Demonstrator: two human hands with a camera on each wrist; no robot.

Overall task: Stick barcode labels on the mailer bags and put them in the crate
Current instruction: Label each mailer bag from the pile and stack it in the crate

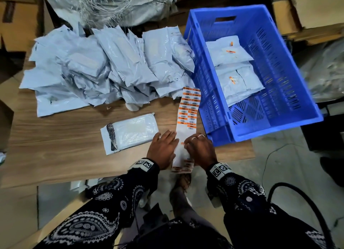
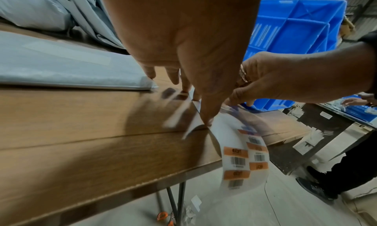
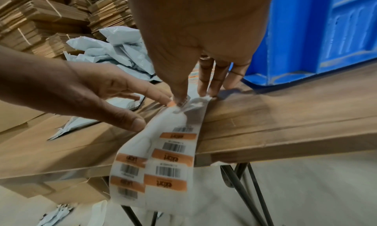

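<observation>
A long barcode label strip (image 1: 189, 111) lies on the wooden table (image 1: 65, 155) beside the blue crate (image 1: 270, 129), its near end hanging over the front edge (image 3: 163, 157). My left hand (image 1: 165, 144) presses flat on the strip's left side with straight fingers. My right hand (image 1: 195, 146) pinches an orange-and-white label at the strip with thumb (image 3: 179, 99) and forefinger; its other fingers rest on the strip. One grey mailer bag (image 1: 132, 131) lies alone left of my hands. Labelled bags (image 1: 236, 81) lie in the crate.
A big pile of unlabelled grey mailer bags (image 1: 104, 70) fills the table's back half. A plastic sack (image 1: 111, 5) and cardboard boxes stand behind. Flat cardboard stacks (image 3: 40, 20) are on the left. Another person's leg (image 2: 326, 189) stands right of the table.
</observation>
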